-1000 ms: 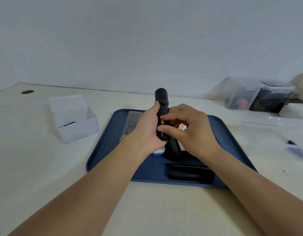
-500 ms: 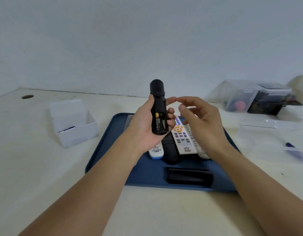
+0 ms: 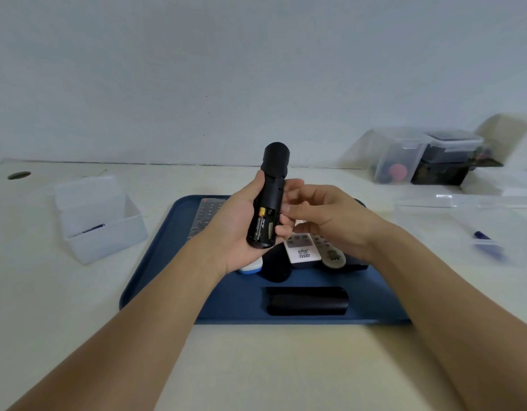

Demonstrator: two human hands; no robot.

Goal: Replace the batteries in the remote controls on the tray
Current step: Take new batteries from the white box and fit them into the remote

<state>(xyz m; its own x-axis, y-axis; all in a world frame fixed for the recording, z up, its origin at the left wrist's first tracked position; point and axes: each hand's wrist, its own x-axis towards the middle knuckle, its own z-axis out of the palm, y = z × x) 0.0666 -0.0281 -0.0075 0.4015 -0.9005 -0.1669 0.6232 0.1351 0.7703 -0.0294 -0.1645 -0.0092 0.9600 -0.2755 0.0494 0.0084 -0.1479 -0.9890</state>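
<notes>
Above tray (image 3: 155,280), right hand (image 3: 324,221) back beside black remote (image 3: 268,203).

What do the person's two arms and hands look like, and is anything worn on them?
Both forearms are bare up to the picture's edge: no sleeves show. The left hand and the right hand wear no gloves. I see no watch, bracelet or ring on either wrist or on the fingers that show. No markings are visible.

Left grip (image 3: 241,229) curled tight, right grip (image 3: 324,218) loosely curled alongside
</notes>
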